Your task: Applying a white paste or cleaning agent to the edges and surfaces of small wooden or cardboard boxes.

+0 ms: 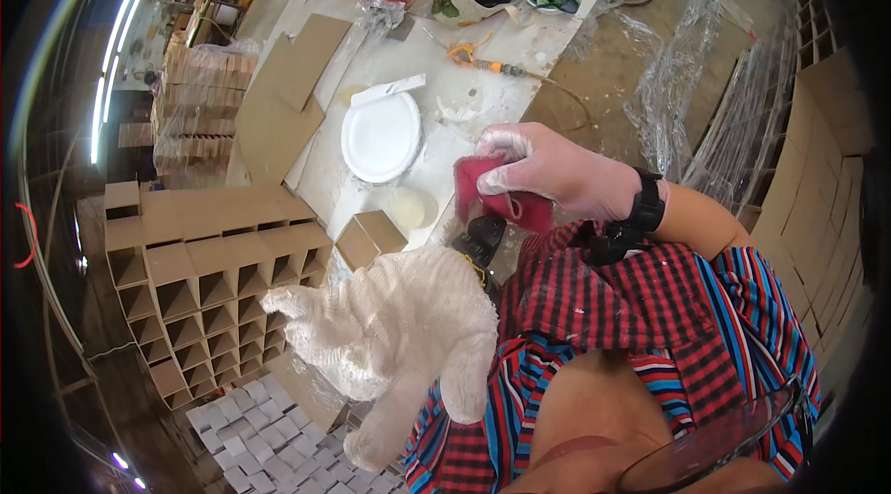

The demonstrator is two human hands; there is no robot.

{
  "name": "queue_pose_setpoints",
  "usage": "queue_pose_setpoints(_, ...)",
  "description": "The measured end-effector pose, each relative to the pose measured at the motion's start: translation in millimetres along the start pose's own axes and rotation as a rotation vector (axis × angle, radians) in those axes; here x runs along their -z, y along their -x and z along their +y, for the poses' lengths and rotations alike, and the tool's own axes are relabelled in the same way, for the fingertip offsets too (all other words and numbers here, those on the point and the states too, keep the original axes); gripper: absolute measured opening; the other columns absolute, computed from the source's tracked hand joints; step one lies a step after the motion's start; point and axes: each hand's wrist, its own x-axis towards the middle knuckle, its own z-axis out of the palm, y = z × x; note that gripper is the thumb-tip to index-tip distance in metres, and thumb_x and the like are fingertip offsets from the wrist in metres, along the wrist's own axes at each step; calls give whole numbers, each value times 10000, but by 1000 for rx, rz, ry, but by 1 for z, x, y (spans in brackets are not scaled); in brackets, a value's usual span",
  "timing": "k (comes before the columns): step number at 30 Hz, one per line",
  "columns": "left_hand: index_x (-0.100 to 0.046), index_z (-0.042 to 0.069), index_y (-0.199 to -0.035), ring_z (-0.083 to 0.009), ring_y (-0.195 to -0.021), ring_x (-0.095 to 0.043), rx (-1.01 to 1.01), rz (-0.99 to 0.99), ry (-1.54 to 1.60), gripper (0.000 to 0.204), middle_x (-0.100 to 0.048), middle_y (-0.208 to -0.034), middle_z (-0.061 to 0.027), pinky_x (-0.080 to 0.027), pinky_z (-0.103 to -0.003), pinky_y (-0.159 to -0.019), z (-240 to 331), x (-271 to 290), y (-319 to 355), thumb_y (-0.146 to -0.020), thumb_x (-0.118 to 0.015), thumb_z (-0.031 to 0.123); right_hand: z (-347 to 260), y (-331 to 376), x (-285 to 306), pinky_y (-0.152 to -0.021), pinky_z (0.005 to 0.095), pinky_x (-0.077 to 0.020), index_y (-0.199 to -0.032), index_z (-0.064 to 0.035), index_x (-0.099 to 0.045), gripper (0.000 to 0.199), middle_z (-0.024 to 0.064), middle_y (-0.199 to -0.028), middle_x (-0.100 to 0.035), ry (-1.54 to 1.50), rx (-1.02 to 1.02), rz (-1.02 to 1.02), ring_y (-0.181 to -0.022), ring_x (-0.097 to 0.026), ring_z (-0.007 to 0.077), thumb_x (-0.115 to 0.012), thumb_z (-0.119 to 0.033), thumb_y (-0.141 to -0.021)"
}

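My right hand (557, 169), in a thin pink glove dusted white at the fingertips, is closed on a folded dark red scouring pad (475, 180). It is raised in front of my chest over the table's near edge. My left hand (399, 327), in a white knitted glove, is close to the camera at lower left. Its fingers are stretched apart, and nothing shows in them. A black strapped device (481, 239) sits beside its cuff. On the table, a white round lid (380, 141) lies beyond my hands, with a flat white strip (388, 89) across its far rim.
A pale yellow round piece (413, 208) and a small cardboard box (371, 236) lie nearby on the white table (445, 136). An orange air gun (487, 64) with a hose is farther off. Compartmented cardboard (213, 276) stands left; clear plastic wrap (682, 67) hangs right.
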Motion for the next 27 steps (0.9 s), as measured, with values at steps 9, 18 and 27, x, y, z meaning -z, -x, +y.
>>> queue_pose_setpoints(9, -118, 154, -1469, -349, -1133, -484, -51, 125, 151, 641, -506, -1290, -125, -270, -613, -1015, -4, -9, -1, -962, -246, 526, 19, -6, -1, -582, 245, -446, -913, -25, -594, 154, 23, -781, -607, 295, 56, -225, -646, -568, 93, -665, -59, -780)
queue_pose_setpoints(18, -132, 3, -1451, -424, -1063, -535, -171, 238, 243, 652, -489, -1277, -236, -393, -538, -963, -18, -12, -2, -978, -272, 430, -5, 3, 4, -709, 230, -435, -1091, 12, -582, 294, 33, -899, -624, 208, -49, -208, -786, -542, 74, -593, -102, -820)
queue_pose_setpoints(27, -120, 47, -1455, -418, -1169, -464, -78, 138, 246, 649, -485, -1297, -192, -315, -545, -1030, -12, -8, 6, -970, -232, 463, 2, 1, 9, -677, 240, -446, -956, -10, -642, 236, 27, -827, -627, 318, -65, -394, -744, -540, 81, -606, -56, -727)
